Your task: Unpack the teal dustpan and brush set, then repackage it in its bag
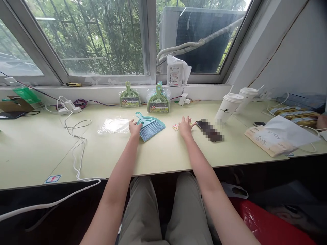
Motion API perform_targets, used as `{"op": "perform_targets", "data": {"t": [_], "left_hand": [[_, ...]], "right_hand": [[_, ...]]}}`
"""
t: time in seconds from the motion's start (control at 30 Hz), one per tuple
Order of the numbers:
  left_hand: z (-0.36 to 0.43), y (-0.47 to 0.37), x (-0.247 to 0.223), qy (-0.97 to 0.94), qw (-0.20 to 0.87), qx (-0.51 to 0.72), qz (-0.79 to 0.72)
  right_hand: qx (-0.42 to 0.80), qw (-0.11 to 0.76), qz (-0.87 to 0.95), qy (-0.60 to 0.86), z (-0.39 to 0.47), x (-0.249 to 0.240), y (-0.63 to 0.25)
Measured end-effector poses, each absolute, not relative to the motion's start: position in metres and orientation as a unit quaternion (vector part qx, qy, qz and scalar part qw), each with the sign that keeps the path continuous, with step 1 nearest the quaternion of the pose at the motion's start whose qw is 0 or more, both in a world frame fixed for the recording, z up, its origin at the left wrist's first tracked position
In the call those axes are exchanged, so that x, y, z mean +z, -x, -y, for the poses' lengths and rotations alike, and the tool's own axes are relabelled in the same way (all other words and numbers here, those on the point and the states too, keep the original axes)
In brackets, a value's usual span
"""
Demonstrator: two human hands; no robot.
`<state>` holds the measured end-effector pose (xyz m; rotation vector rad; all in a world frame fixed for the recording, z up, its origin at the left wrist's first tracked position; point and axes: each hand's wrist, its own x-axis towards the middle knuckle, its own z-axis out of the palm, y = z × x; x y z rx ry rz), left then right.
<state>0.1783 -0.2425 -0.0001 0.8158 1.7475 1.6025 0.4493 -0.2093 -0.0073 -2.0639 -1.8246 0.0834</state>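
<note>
teal hand broom (150,125) laid flat on worktop (163,153), handle toward window, bristles fanned toward person | left hand (134,128) touching it, grip loose | right hand (185,126) spread flat, nothing held

Both arms reach straight forward, left hand (134,128) and right hand (185,126) lying flat (fingers spread, no grip).
</note>
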Motion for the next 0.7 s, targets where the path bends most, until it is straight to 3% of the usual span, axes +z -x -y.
{"op": "perform_targets", "data": {"t": [0.13, 0.23, 0.4, 0.47, 0.7], "left_hand": [[0.237, -0.180, -0.001, -0.230, 0.466, 0.667, -0.534], [0.236, -0.185, 0.000, -0.210, 0.499, 0.676, -0.500], [0.239, -0.201, 0.005, -0.192, 0.510, 0.680, -0.490], [0.242, -0.212, 0.005, -0.192, 0.532, 0.676, -0.473], [0.249, -0.238, -0.001, -0.321, 0.576, 0.656, -0.366]], "right_hand": [[0.098, 0.179, 0.656, 0.727, 0.206, -0.013, -0.450], [0.115, 0.211, 0.680, 0.693, 0.202, -0.010, -0.451], [0.176, 0.413, 0.664, 0.598, 0.212, 0.008, -0.429], [0.171, 0.446, 0.702, 0.528, 0.225, 0.012, -0.409], [0.160, 0.223, 0.776, 0.568, 0.260, 0.000, -0.355]]}}
